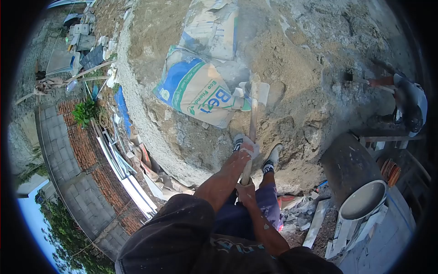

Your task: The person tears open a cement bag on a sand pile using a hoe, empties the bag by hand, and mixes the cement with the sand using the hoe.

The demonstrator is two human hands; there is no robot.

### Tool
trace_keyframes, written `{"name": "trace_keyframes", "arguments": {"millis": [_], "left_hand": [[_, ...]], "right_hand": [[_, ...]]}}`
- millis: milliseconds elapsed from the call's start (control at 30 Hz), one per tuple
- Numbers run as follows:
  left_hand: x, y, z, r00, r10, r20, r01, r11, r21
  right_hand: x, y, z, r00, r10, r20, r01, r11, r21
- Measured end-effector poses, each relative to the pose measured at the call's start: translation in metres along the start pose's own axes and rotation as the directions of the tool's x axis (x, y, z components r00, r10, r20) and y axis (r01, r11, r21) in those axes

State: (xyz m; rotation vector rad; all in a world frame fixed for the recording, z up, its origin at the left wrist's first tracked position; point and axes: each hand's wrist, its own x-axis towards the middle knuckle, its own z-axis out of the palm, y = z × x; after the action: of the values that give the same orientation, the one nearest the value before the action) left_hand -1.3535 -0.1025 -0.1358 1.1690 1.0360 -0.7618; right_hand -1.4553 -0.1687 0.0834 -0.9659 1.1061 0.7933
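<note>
Both my hands are closed round the long wooden handle of a hoe (253,116). My left hand (248,148) grips it higher up, dusted pale grey, and my right hand (246,192) holds near the lower end, close to my body. The hoe's pale flat blade (262,93) is at the far end, beside the torn corner of a printed cement bag (196,89). Grey powder lies around that corner. A second, crumpled cement bag (212,29) lies just beyond. My shoes (272,157) stand on the sandy pile below the blade.
Sand and grey powder (292,55) spread ahead. At right, another person (410,102) bends over with a tool. A large drum (362,201) and planks (317,223) stand at lower right. Left are white pipes (132,187), a block-and-brick wall (75,169) and debris (84,41).
</note>
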Motion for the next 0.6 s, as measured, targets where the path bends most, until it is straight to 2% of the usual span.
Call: {"name": "trace_keyframes", "arguments": {"millis": [100, 133, 200, 300, 433, 467, 567, 600], "left_hand": [[-0.023, 0.022, 0.015, 0.997, 0.037, -0.064, -0.034, 0.999, 0.039], [-0.029, 0.028, 0.019, 0.995, 0.053, -0.08, -0.049, 0.998, 0.049], [-0.041, 0.043, 0.029, 0.99, 0.093, -0.107, -0.086, 0.994, 0.063], [-0.064, 0.068, 0.043, 0.977, 0.17, -0.131, -0.163, 0.985, 0.061], [-0.102, 0.122, 0.057, 0.951, 0.282, -0.127, -0.282, 0.959, 0.021], [-0.114, 0.138, 0.055, 0.942, 0.31, -0.127, -0.311, 0.95, 0.006], [-0.137, 0.182, 0.04, 0.924, 0.353, -0.148, -0.369, 0.924, -0.098], [-0.142, 0.193, 0.031, 0.906, 0.374, -0.199, -0.399, 0.911, -0.104]], "right_hand": [[0.011, 0.007, 0.001, 0.997, -0.061, -0.048, 0.052, 0.983, -0.174], [0.014, 0.007, -0.003, 0.985, -0.16, -0.064, 0.129, 0.931, -0.343], [0.025, 0.0, -0.018, 0.93, -0.363, -0.053, 0.248, 0.729, -0.637], [0.029, -0.018, -0.034, 0.907, -0.416, -0.068, 0.19, 0.548, -0.815], [0.038, -0.049, -0.04, 0.84, -0.543, 0.015, 0.262, 0.382, -0.886], [0.041, -0.06, -0.038, 0.857, -0.513, 0.055, 0.273, 0.36, -0.892], [0.04, -0.084, -0.015, 0.755, -0.628, 0.186, 0.415, 0.238, -0.878], [0.041, -0.09, -0.005, 0.735, -0.639, 0.229, 0.451, 0.209, -0.868]]}}
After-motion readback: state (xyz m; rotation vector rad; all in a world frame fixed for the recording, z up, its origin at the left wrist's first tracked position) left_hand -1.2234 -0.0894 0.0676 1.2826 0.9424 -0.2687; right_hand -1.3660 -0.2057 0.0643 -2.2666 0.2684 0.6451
